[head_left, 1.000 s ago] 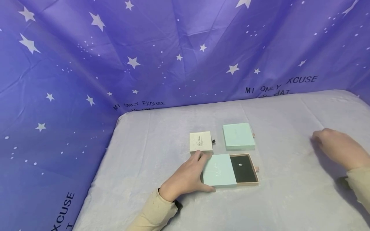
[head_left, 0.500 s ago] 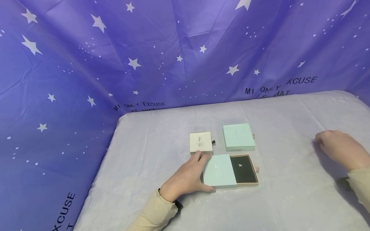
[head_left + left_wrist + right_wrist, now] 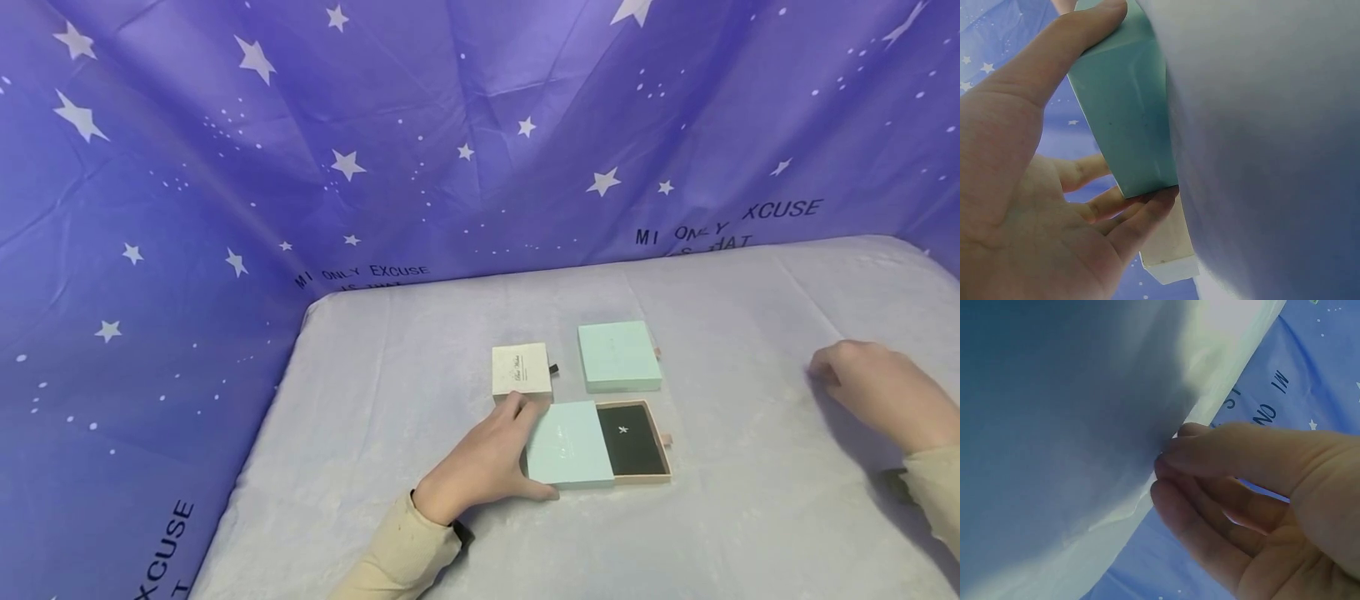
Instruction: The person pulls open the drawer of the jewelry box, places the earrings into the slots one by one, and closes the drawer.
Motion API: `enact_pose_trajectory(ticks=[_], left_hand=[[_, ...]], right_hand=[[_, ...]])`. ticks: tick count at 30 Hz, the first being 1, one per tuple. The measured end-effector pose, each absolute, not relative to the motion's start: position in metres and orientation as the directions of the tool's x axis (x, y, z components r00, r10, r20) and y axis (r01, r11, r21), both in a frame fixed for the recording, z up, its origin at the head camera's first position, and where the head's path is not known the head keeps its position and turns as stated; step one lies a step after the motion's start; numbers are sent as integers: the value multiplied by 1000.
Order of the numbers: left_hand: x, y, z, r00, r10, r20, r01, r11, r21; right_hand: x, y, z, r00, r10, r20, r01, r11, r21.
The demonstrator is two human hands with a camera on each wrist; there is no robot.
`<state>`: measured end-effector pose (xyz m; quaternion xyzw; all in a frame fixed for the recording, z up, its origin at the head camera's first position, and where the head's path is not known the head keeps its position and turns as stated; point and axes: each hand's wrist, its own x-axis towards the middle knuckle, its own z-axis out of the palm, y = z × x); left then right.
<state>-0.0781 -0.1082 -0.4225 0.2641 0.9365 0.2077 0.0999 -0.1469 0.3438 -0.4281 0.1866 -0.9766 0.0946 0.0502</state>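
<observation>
A pale mint jewelry box (image 3: 570, 443) lies on the bed-like surface with its drawer (image 3: 639, 442) pulled partly out to the right. A black pad in the drawer bears a small silvery starfish-shaped piece (image 3: 623, 430). My left hand (image 3: 487, 458) grips the box's sleeve at its left end, thumb along the near side and fingers at the far side. In the left wrist view the box (image 3: 1125, 119) sits between thumb and fingers. Far to the right, my right hand (image 3: 888, 392) is low over the cloth. Its thumb and fingertips come together; whether anything small is between them is hidden.
Behind the left hand stands a small cream box (image 3: 521, 368) with a black pull tab. A second mint box (image 3: 618, 356), closed, is to its right. The pale grey cloth surface (image 3: 735, 533) meets a purple star-printed curtain (image 3: 450, 100) at the back and left.
The right hand shifts only slightly over the cloth, a little right and then back left. Left hand, boxes and drawer stay where they were.
</observation>
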Motion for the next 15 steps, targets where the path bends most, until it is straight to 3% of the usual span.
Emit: enact_pose_trajectory(ticks=[4, 15], left_hand=[[-78, -108, -422, -840, 538, -72, 457, 774, 439], [-78, -109, -423, -838, 542, -64, 467, 772, 432]], right_hand=[[-145, 339, -427, -912, -360, 195, -393, 905, -166], [-143, 331, -426, -915, -354, 195, -389, 902, -188]])
